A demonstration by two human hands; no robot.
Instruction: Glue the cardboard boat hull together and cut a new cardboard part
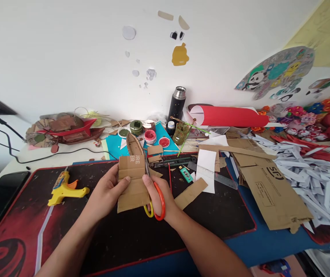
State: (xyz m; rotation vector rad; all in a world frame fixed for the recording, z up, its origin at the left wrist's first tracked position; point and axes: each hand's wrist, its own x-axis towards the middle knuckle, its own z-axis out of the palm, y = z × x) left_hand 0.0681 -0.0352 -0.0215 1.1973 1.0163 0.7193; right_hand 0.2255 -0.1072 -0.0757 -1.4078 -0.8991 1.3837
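My left hand [107,190] pinches the left side of a creased piece of brown cardboard [132,198], thumb lying on its face. White printed letters show near its top. My right hand [163,196] is closed around scissors [163,209] with one red and one yellow handle loop. The loops hang towards me, and the blades point away along the cardboard's right edge; whether they are parted I cannot tell. Just beyond the cardboard's top edge, a pointed boat-shaped cardboard piece [134,147] rises, its lower end hidden.
A yellow glue gun [67,189] lies left on the dark mat [107,246], near a black phone [2,200]. Open paint pots [150,135] and a black flask [177,104] stand behind. To the right are a clear ruler [225,181], flat cardboard [269,192] and heaped paper strips [320,181].
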